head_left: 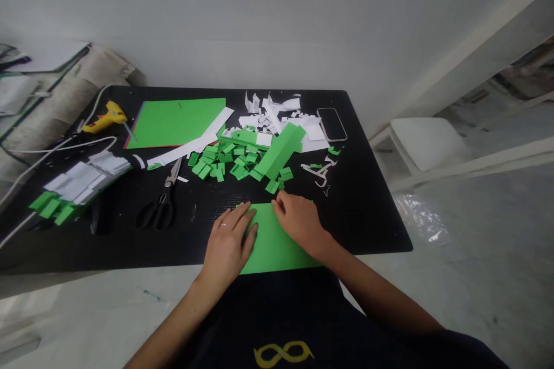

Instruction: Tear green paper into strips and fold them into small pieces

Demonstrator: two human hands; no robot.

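Observation:
A green paper sheet lies at the near edge of the black table, in front of my body. My left hand rests flat on its left part, fingers stretched toward the far edge, with a ring on one finger. My right hand is closed, its fingers curled and pressed together at the sheet's far edge. Just beyond it are a folded green paper strip and a heap of small folded green paper pieces. Black-handled scissors lie to the left of my hands.
Behind lie a stack of green sheets, a long white strip, white paper scraps and a phone. At left are a yellow glue gun with its cord and a bundle of white and green pieces. A white stool stands right.

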